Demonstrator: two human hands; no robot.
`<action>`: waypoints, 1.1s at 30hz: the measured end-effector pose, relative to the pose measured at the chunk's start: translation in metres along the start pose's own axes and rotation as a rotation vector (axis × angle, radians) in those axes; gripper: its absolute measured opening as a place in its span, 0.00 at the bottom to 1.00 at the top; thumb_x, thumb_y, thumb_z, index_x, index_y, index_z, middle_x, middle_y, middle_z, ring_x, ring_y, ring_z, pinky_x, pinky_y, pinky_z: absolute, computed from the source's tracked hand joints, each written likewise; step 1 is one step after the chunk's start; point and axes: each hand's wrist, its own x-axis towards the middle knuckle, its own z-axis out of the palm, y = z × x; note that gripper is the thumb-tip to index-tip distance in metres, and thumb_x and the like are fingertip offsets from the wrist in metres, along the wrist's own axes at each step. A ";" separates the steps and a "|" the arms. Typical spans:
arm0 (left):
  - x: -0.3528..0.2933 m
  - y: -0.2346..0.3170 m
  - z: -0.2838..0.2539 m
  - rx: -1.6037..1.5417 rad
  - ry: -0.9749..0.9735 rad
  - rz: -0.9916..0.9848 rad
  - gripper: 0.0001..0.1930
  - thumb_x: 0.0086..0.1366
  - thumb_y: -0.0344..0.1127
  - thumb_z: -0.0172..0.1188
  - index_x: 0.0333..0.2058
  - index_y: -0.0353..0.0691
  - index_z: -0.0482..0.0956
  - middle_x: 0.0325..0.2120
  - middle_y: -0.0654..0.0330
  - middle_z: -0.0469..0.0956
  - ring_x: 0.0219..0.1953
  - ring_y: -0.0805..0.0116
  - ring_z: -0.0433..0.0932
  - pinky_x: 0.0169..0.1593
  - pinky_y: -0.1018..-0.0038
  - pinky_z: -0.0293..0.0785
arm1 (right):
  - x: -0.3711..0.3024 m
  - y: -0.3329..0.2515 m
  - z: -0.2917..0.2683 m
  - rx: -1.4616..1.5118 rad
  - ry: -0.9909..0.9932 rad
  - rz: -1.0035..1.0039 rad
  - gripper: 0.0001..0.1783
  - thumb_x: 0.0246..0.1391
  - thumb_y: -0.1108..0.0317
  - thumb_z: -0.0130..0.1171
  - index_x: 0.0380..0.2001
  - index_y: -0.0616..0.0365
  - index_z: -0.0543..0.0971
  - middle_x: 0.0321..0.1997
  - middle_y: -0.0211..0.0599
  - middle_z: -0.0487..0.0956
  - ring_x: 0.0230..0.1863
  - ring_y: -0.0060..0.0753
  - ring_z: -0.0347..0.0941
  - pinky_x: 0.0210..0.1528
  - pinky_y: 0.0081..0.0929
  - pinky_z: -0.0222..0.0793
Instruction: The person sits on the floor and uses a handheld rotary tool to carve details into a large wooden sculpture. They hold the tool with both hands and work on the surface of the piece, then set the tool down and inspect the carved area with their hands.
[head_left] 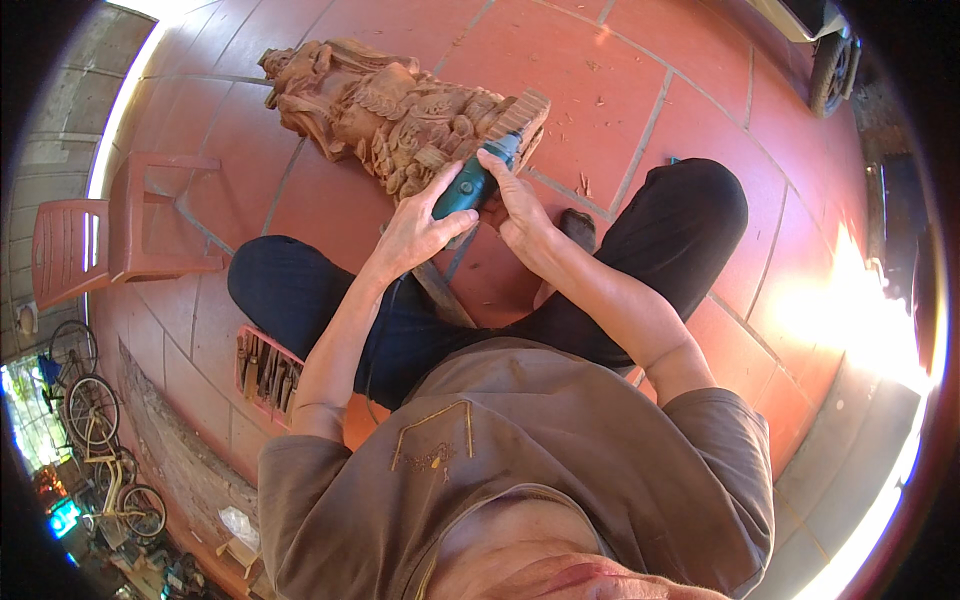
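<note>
**Power tool (466, 188) held in both hands at the carving**

The left hand (424, 226) is partly closed around the tool's rear body, thumb along the near side. The right hand (514, 206) grips the front end, thumb on top; its fingers are mostly hidden. The carving (385, 108) lies just beyond both hands, its base near the tool's nose; contact cannot be determined. The tray (241, 362) of chisels (268, 374) sits left of and behind the left hand. Farther left stands a chair (122, 232); bicycles (92, 408) are beyond the tray.
</note>
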 end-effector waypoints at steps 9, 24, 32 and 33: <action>0.000 -0.002 -0.001 -0.015 -0.001 -0.027 0.40 0.59 0.45 0.65 0.66 0.35 0.61 0.50 0.41 0.77 0.52 0.56 0.77 0.56 0.66 0.69 | 0.000 0.000 0.002 0.010 -0.019 -0.005 0.23 0.52 0.52 0.68 0.44 0.54 0.75 0.36 0.32 0.80 0.33 0.30 0.79 0.38 0.34 0.78; -0.001 -0.006 0.000 0.001 0.052 0.024 0.39 0.59 0.43 0.65 0.66 0.35 0.61 0.48 0.42 0.78 0.48 0.58 0.79 0.53 0.67 0.72 | 0.005 0.002 0.006 0.008 -0.055 0.003 0.24 0.51 0.51 0.68 0.44 0.55 0.75 0.37 0.32 0.79 0.33 0.30 0.77 0.38 0.34 0.77; -0.001 -0.001 -0.002 -0.037 0.047 -0.085 0.38 0.59 0.43 0.63 0.65 0.33 0.63 0.54 0.47 0.74 0.55 0.64 0.73 0.59 0.69 0.66 | 0.003 0.000 0.013 -0.012 -0.045 -0.014 0.24 0.51 0.51 0.68 0.43 0.54 0.75 0.37 0.32 0.79 0.34 0.30 0.77 0.38 0.34 0.76; -0.002 -0.001 -0.002 -0.041 0.048 -0.094 0.38 0.59 0.43 0.63 0.65 0.33 0.63 0.54 0.47 0.74 0.55 0.63 0.73 0.59 0.69 0.66 | 0.002 -0.001 0.015 -0.021 -0.038 -0.016 0.24 0.50 0.51 0.68 0.43 0.55 0.75 0.36 0.32 0.79 0.34 0.30 0.77 0.38 0.33 0.75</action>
